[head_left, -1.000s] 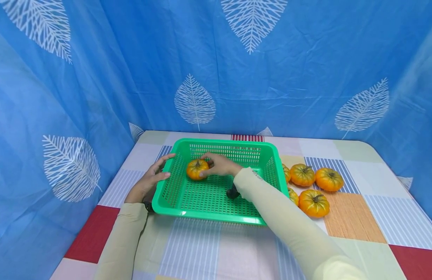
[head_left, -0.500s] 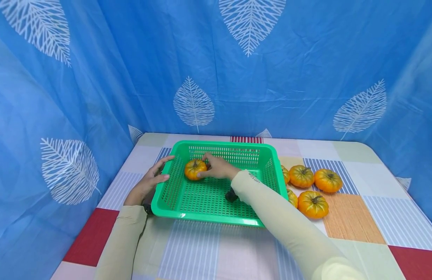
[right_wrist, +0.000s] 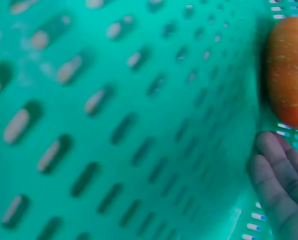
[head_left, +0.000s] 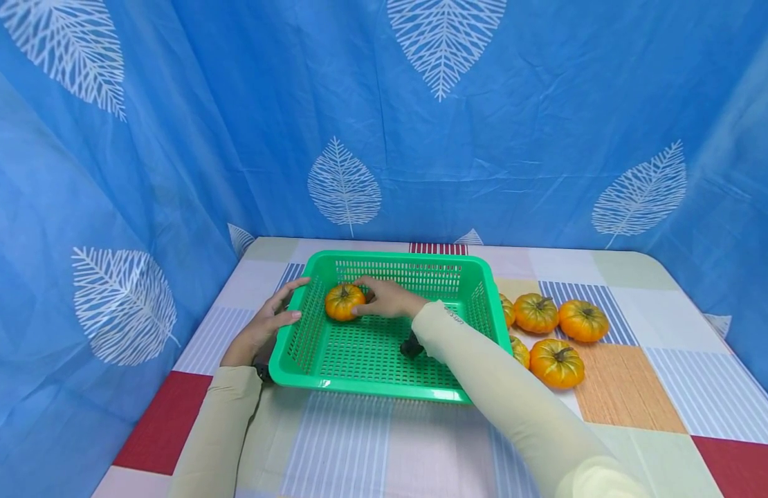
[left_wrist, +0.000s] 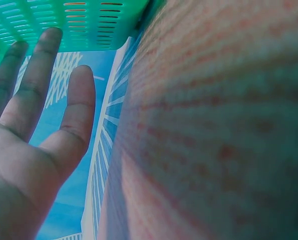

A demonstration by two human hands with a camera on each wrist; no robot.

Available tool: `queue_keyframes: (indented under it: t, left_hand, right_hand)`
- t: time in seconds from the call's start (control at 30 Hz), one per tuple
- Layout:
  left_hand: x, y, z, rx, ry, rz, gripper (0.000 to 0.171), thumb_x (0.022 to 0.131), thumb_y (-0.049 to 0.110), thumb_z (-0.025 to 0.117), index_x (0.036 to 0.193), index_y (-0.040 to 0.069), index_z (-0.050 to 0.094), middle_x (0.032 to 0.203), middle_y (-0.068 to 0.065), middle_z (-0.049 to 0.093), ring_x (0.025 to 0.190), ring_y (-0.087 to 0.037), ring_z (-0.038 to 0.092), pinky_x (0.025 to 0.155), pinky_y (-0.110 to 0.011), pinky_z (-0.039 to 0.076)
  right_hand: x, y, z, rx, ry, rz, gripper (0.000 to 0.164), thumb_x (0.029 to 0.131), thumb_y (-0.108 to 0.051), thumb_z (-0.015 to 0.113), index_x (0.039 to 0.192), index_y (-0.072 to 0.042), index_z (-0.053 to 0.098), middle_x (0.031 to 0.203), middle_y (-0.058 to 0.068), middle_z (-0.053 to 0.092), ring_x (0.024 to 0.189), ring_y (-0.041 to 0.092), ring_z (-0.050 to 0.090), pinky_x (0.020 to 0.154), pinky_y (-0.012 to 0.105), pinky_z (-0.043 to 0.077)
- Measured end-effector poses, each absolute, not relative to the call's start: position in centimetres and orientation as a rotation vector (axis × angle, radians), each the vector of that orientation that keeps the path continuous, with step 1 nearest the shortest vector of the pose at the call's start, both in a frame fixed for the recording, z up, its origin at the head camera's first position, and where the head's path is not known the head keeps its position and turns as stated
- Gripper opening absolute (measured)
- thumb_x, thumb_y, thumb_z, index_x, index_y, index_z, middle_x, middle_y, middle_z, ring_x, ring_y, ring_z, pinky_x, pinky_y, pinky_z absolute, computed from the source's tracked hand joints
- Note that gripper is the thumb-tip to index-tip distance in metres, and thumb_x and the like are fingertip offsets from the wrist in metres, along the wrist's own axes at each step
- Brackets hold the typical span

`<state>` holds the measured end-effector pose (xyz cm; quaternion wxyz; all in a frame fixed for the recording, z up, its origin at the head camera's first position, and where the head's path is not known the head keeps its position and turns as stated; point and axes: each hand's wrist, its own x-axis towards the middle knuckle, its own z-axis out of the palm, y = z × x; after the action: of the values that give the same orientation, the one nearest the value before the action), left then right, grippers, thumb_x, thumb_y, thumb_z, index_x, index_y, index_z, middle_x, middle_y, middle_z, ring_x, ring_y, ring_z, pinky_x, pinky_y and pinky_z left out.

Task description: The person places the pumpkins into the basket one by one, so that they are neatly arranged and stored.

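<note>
A green plastic basket (head_left: 390, 395) stands on the table, and one small orange pumpkin (head_left: 344, 302) sits inside near its left end. My right hand (head_left: 387, 299) reaches into the basket at the pumpkin's right side, thumb tip close against it; whether it touches is hard to tell. In the right wrist view, straight fingers (right_wrist: 275, 172) lie just apart from the pumpkin (right_wrist: 290, 72). With fingers extended, my left hand (head_left: 266, 321) rests at the basket's left rim. The left wrist view has its fingers (left_wrist: 38, 82) up against the basket wall (left_wrist: 88, 25).
Right of the basket lie several more pumpkins (head_left: 557, 363), some partly hidden behind its wall. A patchwork cloth (head_left: 633, 384) covers the table. Blue leaf-print curtains (head_left: 483, 138) hang behind and at the sides. A black device (head_left: 412, 346) sits under my right wrist.
The pumpkin in the basket has shifted slightly left. My right hand's fingers have loosened a little from it. The left hand stays at the rim.
</note>
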<state>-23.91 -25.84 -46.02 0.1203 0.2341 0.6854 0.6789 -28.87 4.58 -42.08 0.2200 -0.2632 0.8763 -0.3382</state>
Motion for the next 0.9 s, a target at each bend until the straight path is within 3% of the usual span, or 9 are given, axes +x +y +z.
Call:
queue_keyframes:
  t: [0.17, 0.57, 0.9]
  left_hand:
    - [-23.9, -25.8, -46.0, 0.691, 1.99, 1.992, 0.057, 0.106, 0.02, 0.058, 0.16, 0.033, 0.045, 0.163, -0.041, 0.02, 0.121, -0.008, 0.06, 0.096, -0.025, 0.058]
    - [-23.9, -25.9, -45.9, 0.689, 2.031, 1.963, 0.067, 0.106, 0.024, 0.059, 0.168, 0.016, 0.034, 0.168, -0.038, 0.018, 0.122, -0.007, 0.058, 0.099, -0.024, 0.055]
    - [-24.0, -25.7, -45.9, 0.655, 1.992, 1.985, 0.061, 0.105, 0.024, 0.061, 0.163, 0.026, 0.041, 0.164, -0.029, 0.026, 0.119, -0.011, 0.061, 0.094, -0.026, 0.059]
  right_hand:
    - [-29.1, 5.0, -41.4, -0.721, 2.372, -0.931, 0.073, 0.108, -0.03, 0.069, 0.169, -0.01, 0.035, 0.155, 0.023, 0.056, 0.14, 0.036, 0.058, 0.113, 0.05, 0.051]
    - [-29.5, 6.0, -39.7, -0.708, 2.321, -0.854, 0.075, 0.106, -0.026, 0.073, 0.169, -0.013, 0.036, 0.164, 0.022, 0.047, 0.151, 0.036, 0.047, 0.118, 0.057, 0.045]
    - [-29.7, 7.1, -38.2, -0.734, 2.306, -0.891, 0.068, 0.105, -0.025, 0.072, 0.165, -0.01, 0.044, 0.162, 0.022, 0.049, 0.15, 0.038, 0.047, 0.119, 0.058, 0.044]
